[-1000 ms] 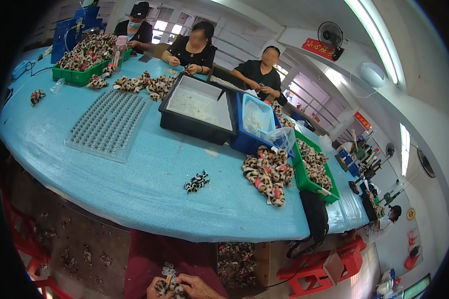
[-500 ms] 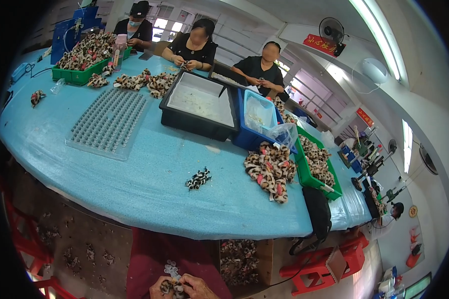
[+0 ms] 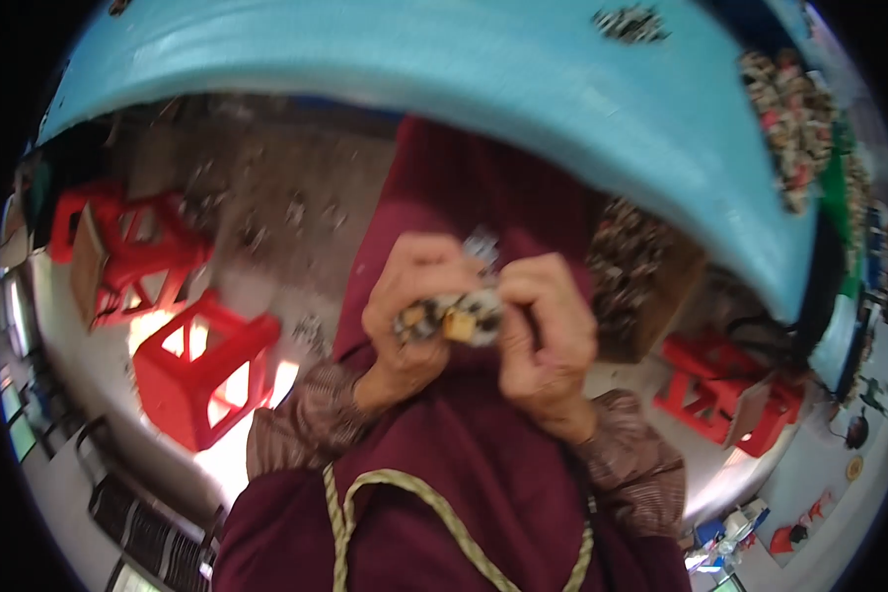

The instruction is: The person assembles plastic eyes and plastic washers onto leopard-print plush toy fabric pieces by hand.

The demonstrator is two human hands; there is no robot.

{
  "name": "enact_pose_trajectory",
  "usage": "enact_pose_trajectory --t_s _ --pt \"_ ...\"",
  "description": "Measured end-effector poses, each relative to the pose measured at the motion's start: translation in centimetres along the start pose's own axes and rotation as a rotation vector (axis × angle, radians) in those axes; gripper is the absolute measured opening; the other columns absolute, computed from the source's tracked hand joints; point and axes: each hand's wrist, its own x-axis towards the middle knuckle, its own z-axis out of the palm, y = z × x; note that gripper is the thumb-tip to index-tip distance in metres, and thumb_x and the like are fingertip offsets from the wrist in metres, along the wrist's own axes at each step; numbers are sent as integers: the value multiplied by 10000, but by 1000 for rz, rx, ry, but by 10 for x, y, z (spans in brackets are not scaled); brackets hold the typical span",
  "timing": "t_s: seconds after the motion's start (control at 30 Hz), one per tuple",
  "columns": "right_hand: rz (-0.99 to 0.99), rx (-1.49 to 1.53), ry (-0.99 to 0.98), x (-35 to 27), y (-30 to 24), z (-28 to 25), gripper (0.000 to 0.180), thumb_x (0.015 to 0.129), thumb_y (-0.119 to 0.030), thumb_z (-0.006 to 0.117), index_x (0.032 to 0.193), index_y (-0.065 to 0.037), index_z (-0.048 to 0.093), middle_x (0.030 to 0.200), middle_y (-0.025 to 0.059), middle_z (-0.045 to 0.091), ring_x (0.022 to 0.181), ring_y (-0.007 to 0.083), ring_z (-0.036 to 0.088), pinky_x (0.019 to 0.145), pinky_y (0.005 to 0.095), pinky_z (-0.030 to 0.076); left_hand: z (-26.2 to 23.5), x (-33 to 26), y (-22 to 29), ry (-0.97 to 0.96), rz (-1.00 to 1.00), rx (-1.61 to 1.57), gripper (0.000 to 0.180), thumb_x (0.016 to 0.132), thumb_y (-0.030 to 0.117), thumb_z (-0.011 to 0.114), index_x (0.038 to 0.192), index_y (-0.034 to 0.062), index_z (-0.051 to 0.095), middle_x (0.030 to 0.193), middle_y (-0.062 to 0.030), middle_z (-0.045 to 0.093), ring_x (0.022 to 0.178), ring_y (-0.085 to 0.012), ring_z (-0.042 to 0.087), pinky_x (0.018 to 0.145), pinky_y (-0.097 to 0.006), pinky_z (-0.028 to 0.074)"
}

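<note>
Over my lap, my left hand [image 3: 411,311] is closed around a small leopard-print plush piece [image 3: 479,314] with a yellowish patch facing up. My right hand [image 3: 550,340] comes in from the other side, its thumb and fingers pinched at the edge of the same piece. Blur hides exactly what lies between the right fingertips. Just beyond the hands, clear plastic rings [image 3: 481,245] rest on the maroon apron [image 3: 454,187].
The blue-covered table [image 3: 365,49] curves across ahead, with black-and-white bits [image 3: 629,24] and a leopard-print plush pile [image 3: 787,123] on it. A cardboard box [image 3: 661,314] of scraps stands right of my legs. Red stools [image 3: 173,395] stand at left, another red stool [image 3: 686,380] at right.
The view has tilted down from the table and the people across it to my lap. Both hands now appear larger and nearer the middle, still at the plush piece.
</note>
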Motion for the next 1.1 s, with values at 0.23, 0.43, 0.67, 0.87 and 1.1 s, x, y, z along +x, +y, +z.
enact_pose_trajectory --t_s 0.23,0.43,0.67,0.87,1.1 --pt "2 139 -119 8 11 -3 172 753 65 625 912 14 581 834 133 571 693 225 576 574 288 464 -20 14 11 -155 30 -26 188 785 53 687 955 30 608 1001 -118 449 830 -266 622 733 -338 534" --pt "604 620 -69 10 16 -16 181 817 98 579 982 32 611 936 97 620 729 99 600 641 212 517 -25 10 17 -249 -51 -51 244 743 -15 696 976 17 630 1039 -125 422 848 -269 621 744 -332 530" --pt "373 439 -216 25 33 -12 149 820 55 603 969 49 601 1013 121 580 731 120 580 646 225 491 -14 8 13 -175 -74 24 208 693 -46 714 885 23 671 1018 -132 459 826 -242 614 725 -326 535" --pt "602 512 -96 26 34 -4 189 764 81 612 926 -8 651 886 66 627 718 104 604 607 217 486 -18 14 5 -259 -49 150 157 742 0 690 896 27 673 1006 -136 470 804 -226 604 703 -305 524" --pt "442 216 -332 28 39 -13 205 783 101 599 974 34 634 919 74 627 807 105 613 684 205 500 -17 9 -6 -264 0 228 143 777 40 669 918 14 669 1024 -129 452 811 -223 596 696 -293 511"
